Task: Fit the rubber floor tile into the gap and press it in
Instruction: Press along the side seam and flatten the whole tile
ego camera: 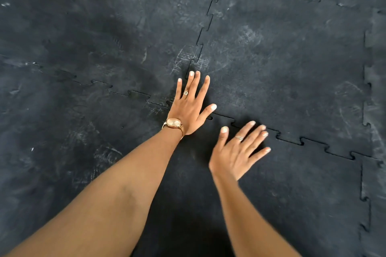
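A black rubber floor tile [288,73] with jigsaw edges lies flat among matching tiles, filling the upper right of the floor. My left hand [191,104], with a watch and a ring, lies flat and spread on the tile's near left corner, where the seams meet. My right hand [238,150] is open with fingers apart, slightly blurred, over the tile below, its fingertips near the toothed seam [292,140] along the first tile's near edge. Whether the right palm touches the floor I cannot tell. Neither hand holds anything.
Interlocking black rubber tiles [83,27] cover the whole floor, scuffed with pale marks. A vertical seam [208,16] runs up from my left fingertips. Another toothed seam [365,89] runs down the right side. My forearms reach in from the bottom edge.
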`<state>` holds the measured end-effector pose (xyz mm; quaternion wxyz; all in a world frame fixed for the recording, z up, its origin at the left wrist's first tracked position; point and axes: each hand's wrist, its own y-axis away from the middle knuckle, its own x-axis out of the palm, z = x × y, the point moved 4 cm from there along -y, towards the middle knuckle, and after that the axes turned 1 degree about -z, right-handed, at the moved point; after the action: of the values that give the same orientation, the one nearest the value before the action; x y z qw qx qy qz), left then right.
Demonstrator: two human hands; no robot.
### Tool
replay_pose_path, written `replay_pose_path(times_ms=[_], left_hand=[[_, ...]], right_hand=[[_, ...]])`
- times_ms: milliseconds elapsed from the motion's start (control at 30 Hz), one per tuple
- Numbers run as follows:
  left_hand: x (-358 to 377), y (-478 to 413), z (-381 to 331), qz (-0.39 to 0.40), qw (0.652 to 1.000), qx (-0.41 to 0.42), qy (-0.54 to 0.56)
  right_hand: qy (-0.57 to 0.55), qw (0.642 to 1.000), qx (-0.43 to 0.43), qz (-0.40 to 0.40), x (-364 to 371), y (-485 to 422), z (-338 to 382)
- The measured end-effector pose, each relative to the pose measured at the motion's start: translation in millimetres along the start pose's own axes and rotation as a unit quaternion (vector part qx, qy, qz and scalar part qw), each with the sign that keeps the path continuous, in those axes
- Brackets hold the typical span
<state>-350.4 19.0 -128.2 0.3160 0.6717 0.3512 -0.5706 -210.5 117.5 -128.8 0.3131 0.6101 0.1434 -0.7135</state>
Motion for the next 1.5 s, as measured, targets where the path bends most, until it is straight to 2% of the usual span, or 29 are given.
replay_pose_path(times_ms=[67, 167, 233, 333, 433, 500, 567, 633, 733, 967, 1033, 1067, 1133, 1167, 1267, 1367, 1433, 1500], left_hand=[[1, 1, 1, 0.004, 1.000, 0.007, -0.015], [-1, 0, 0, 0.013, 0.999, 0.027, -0.025], [-5, 6, -4, 0.020, 0.999, 0.026, 0.013], [-1, 51, -8, 0.020, 0.997, 0.008, 0.069], [4, 111, -19, 0.029, 0.998, 0.034, 0.044], [4, 121, -21, 0.012, 0.998, 0.022, 0.051], [0, 116, -18, 0.005, 0.990, -0.014, 0.139], [-5, 115, -12, -0.010, 0.966, -0.034, 0.255], [-7, 120, -6, -0.040, 0.943, -0.027, 0.328], [-9, 119, -9, -0.094, 0.963, -0.009, 0.253], [-11, 126, -9, -0.119, 0.968, -0.041, 0.217], [-11, 133, -9, -0.121, 0.968, -0.084, 0.205], [-7, 153, -7, -0.092, 0.965, -0.169, 0.176], [-3, 161, -9, -0.066, 0.972, -0.172, 0.147], [7, 170, -22, -0.005, 0.996, -0.085, 0.038], [9, 167, -16, 0.007, 0.996, -0.057, 0.064], [9, 168, -14, 0.011, 0.990, -0.066, 0.127], [7, 168, -13, 0.016, 0.987, -0.096, 0.128]], right_hand=[[0.020, 0.999, -0.043, 0.006, 7, 20, 3], [0.029, 0.998, -0.049, -0.001, 10, 17, 1], [0.024, 0.998, -0.054, -0.004, 9, 15, 2], [0.016, 0.998, -0.066, -0.013, 12, 18, 2], [0.009, 0.998, -0.065, -0.008, 12, 16, 1], [0.014, 0.997, -0.072, -0.005, 12, 18, 2], [0.020, 0.997, -0.074, 0.002, 11, 18, 2], [0.026, 0.997, -0.075, 0.007, 11, 18, 2], [0.024, 0.997, -0.074, 0.006, 12, 18, 3], [0.020, 0.997, -0.072, 0.008, 13, 17, 3], [0.020, 0.997, -0.069, 0.014, 12, 18, 3], [0.022, 0.997, -0.068, 0.015, 11, 18, 2], [0.017, 0.997, -0.069, 0.020, 10, 19, 3], [0.015, 0.997, -0.067, 0.022, 10, 19, 3], [0.021, 0.998, -0.061, 0.019, 10, 20, 4], [0.024, 0.998, -0.058, 0.015, 13, 19, 4], [0.034, 0.998, -0.056, 0.016, 14, 17, 3], [0.045, 0.997, -0.055, 0.026, 12, 19, 5]])
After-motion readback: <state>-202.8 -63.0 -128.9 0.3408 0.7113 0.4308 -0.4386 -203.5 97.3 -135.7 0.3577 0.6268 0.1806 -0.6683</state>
